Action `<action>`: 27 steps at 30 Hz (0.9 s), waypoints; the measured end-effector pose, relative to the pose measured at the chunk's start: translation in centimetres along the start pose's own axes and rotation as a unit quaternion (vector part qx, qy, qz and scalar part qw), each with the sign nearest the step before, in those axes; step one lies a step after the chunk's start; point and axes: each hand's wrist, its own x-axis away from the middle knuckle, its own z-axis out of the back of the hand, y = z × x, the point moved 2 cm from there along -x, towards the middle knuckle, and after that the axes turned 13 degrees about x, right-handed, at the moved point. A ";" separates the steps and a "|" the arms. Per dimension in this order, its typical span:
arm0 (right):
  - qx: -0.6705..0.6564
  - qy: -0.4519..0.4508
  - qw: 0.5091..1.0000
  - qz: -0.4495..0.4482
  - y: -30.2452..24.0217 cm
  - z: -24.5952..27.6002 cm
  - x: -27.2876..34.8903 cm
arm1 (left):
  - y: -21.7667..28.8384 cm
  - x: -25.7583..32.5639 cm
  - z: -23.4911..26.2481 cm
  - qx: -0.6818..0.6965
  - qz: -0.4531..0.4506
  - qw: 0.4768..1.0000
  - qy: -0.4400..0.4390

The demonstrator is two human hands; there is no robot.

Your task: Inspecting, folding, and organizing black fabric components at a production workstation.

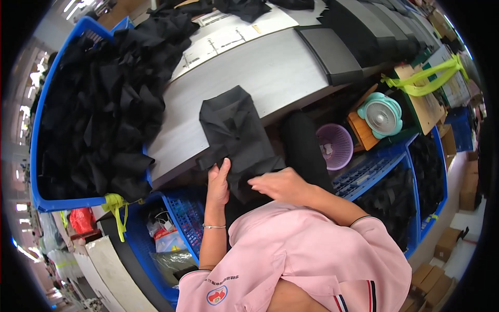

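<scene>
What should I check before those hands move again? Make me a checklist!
1. Left hand holding the black cloth: ok, its thumb lies on the front.
2. Right hand gripping the cloth too: cannot tell, its fingertips are close to the lower end.
3. Cloth wholly over the grey table: not ok, its lower part is past the near edge.
4. Cloth smooth: not ok, it shows folds.
5. Purple basket apart from both hands: ok.
6. Turquoise fan switched on: cannot tell.
</scene>
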 end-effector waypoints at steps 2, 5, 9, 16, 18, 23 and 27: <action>-0.019 0.206 0.978 0.012 0.5 3.5 0.1 | 0.8 0.8 0.2 -0.039 -0.023 0.999 -0.014; 0.194 0.320 0.927 -0.035 2.0 7.8 -0.8 | 1.2 1.8 0.6 -0.062 0.027 0.997 -0.032; 0.204 0.214 0.953 -0.071 2.4 8.9 -0.5 | 1.6 3.5 -1.6 -0.113 0.042 0.989 -0.084; -0.423 -0.042 0.905 -0.029 2.1 11.2 5.5 | 4.0 3.0 1.3 -0.284 0.016 0.949 -0.135; -0.469 0.059 0.874 -0.113 3.1 10.4 7.1 | 4.0 2.2 3.5 -0.274 0.008 0.939 -0.206; -0.335 0.264 0.858 -0.287 6.3 6.2 13.5 | 1.3 0.5 -4.0 -0.146 0.025 0.988 -0.052; -0.448 0.140 0.827 -0.309 3.2 2.9 16.1 | -3.1 2.8 -11.1 -0.109 -0.001 0.994 -0.003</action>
